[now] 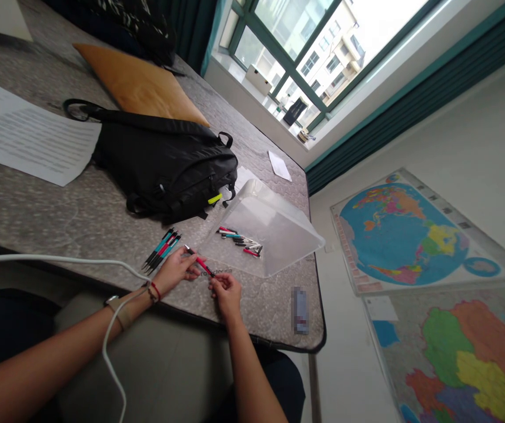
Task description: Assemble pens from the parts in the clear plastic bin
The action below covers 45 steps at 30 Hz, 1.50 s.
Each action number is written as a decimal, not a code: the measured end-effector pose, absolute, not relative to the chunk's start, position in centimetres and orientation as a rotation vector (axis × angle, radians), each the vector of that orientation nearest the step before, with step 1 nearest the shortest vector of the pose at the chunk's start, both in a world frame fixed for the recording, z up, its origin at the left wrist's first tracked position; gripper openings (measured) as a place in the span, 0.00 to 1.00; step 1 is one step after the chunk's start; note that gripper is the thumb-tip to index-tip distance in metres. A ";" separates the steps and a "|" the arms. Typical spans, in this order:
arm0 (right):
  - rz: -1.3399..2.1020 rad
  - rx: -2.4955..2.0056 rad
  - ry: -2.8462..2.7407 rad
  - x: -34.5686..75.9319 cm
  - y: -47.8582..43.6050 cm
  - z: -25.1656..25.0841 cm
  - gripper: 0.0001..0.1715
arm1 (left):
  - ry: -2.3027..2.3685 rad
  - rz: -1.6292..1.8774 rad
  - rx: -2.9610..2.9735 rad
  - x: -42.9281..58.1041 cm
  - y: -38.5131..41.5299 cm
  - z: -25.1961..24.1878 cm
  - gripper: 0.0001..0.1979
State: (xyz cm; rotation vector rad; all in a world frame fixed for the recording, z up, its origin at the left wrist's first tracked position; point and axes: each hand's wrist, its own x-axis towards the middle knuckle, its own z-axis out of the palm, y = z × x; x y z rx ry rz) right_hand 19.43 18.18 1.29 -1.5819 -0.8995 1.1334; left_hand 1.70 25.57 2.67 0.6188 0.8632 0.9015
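Note:
A red and black pen (203, 264) is held between my two hands near the table's front edge. My left hand (176, 270) has its fingers around the pen's silver-tipped end. At the other, black end, my right hand (227, 289) pinches the pen. Left of my left hand, several teal, red and black pens (162, 251) lie side by side on the table. Beyond my hands a clear plastic box (285, 235) lies on its side, with several loose pen parts (242, 242) in red, teal, black and white in it.
A black backpack (164, 164) lies behind the pens, with a brown envelope (146, 85) beyond it. Printed paper (27, 135) is at the left. A blurred-out item (300, 310) lies near the right corner. A white cable (107, 346) crosses my left forearm.

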 end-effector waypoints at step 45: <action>1.006 -1.641 -1.113 19.0 17.9 1.6 0.24 | 0.830 0.899 0.606 1.9 25.6 1.4 0.22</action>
